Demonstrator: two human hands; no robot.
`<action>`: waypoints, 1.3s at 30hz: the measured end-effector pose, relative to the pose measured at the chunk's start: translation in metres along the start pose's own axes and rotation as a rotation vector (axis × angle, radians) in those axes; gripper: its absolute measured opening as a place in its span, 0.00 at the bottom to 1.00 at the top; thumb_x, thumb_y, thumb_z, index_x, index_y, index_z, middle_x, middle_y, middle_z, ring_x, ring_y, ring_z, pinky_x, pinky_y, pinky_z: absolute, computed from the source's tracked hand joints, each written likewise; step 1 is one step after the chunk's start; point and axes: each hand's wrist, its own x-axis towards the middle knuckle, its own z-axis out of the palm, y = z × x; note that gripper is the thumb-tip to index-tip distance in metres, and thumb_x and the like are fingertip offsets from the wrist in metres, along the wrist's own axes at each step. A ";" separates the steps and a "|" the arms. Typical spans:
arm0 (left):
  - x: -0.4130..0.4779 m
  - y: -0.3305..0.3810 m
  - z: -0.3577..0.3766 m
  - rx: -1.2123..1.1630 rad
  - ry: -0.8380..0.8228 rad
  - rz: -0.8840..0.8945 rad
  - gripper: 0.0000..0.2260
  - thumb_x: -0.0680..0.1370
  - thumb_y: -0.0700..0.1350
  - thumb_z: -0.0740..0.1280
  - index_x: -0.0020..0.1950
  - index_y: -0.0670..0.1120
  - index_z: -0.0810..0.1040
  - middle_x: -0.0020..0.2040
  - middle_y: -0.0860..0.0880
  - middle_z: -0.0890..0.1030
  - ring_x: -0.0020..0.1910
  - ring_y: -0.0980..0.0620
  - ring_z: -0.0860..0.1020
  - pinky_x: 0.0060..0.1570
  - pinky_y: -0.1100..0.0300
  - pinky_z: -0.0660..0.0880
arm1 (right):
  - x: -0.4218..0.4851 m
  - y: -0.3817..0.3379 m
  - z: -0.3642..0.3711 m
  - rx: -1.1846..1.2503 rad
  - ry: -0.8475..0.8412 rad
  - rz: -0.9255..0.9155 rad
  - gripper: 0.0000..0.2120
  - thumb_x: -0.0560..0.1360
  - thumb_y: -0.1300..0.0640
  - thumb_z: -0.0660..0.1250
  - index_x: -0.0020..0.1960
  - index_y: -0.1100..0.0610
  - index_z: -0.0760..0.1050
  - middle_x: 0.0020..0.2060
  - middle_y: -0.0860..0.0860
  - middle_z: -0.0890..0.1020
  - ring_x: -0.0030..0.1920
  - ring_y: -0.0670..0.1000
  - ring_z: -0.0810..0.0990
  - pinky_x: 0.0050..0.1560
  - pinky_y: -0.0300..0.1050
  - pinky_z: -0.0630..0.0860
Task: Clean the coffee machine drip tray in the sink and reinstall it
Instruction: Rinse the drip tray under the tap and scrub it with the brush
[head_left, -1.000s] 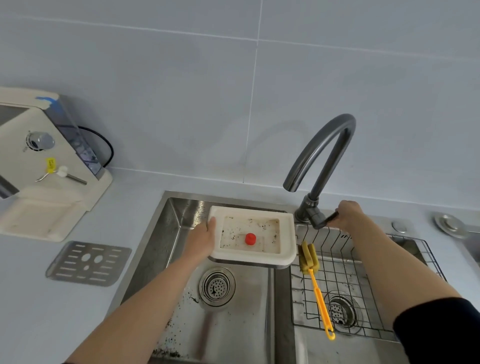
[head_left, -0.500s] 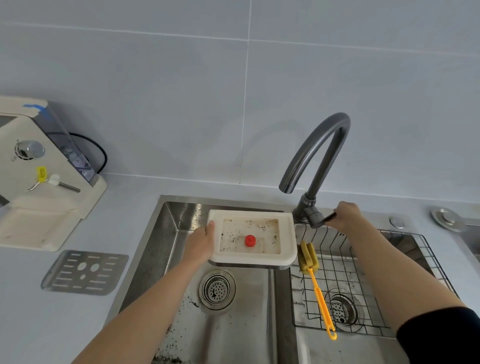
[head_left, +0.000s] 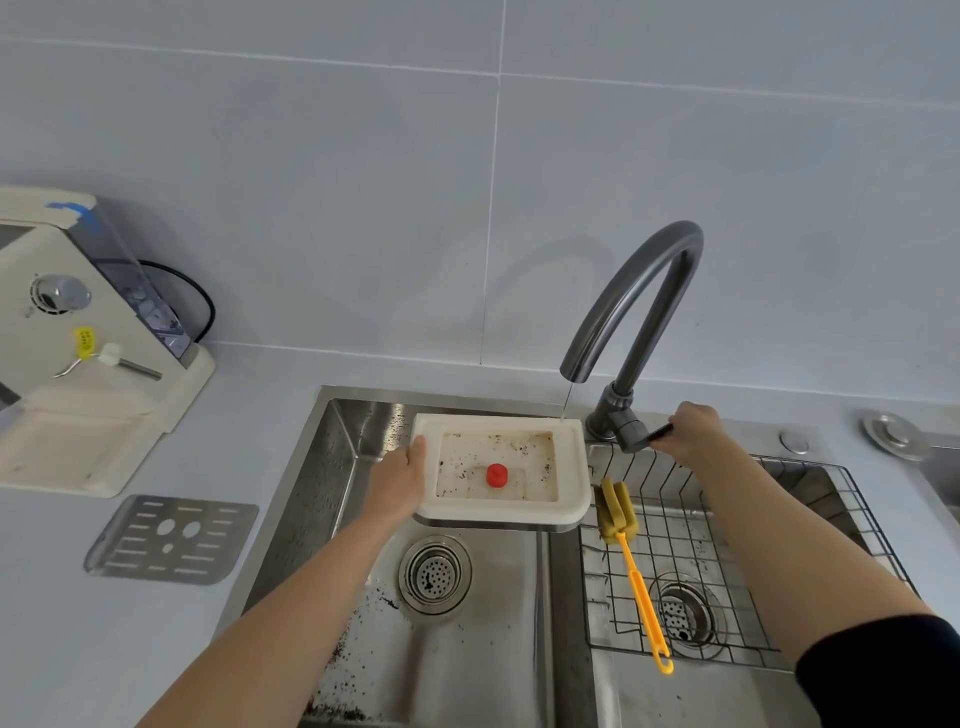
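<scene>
My left hand (head_left: 399, 480) grips the left rim of the cream drip tray (head_left: 571, 467) and holds it level over the left sink basin (head_left: 332, 499). Dark coffee grounds speckle the tray's inside, and a red float (head_left: 497, 475) stands in its middle. A thin stream of water (head_left: 566, 400) falls from the dark curved faucet (head_left: 639, 291) onto the tray's far right corner. My right hand (head_left: 688, 427) holds the faucet's lever (head_left: 658, 431). The cream coffee machine (head_left: 78, 364) stands on the counter at the left, its tray bay bare.
The metal drip grate (head_left: 171, 538) lies flat on the counter beside the machine. A yellow sponge brush (head_left: 631, 566) rests on the wire rack (head_left: 727, 561) in the right basin. Coffee grounds litter the left basin around its drain (head_left: 435, 574).
A thin stream of water now runs from the faucet spout onto the tray; earlier none was visible. Both hands keep their holds.
</scene>
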 end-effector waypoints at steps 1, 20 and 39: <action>0.000 0.000 0.000 -0.002 -0.002 0.001 0.20 0.81 0.52 0.47 0.39 0.42 0.70 0.31 0.50 0.71 0.36 0.49 0.72 0.38 0.57 0.69 | -0.001 0.001 0.000 -0.027 0.005 -0.013 0.18 0.75 0.46 0.63 0.55 0.60 0.76 0.35 0.48 0.70 0.43 0.46 0.70 0.29 0.33 0.60; -0.009 -0.001 -0.009 0.002 -0.028 0.034 0.21 0.81 0.50 0.47 0.31 0.47 0.66 0.31 0.49 0.69 0.32 0.54 0.69 0.32 0.63 0.64 | -0.019 0.016 0.032 0.844 -0.025 0.182 0.15 0.81 0.58 0.49 0.64 0.64 0.64 0.57 0.65 0.73 0.62 0.64 0.72 0.60 0.58 0.71; -0.021 -0.012 -0.008 -0.055 -0.049 0.053 0.25 0.81 0.52 0.48 0.52 0.32 0.75 0.32 0.50 0.70 0.36 0.49 0.71 0.31 0.61 0.64 | -0.083 0.090 0.122 0.028 -0.268 0.077 0.12 0.77 0.67 0.53 0.36 0.57 0.61 0.31 0.52 0.69 0.32 0.51 0.71 0.29 0.39 0.66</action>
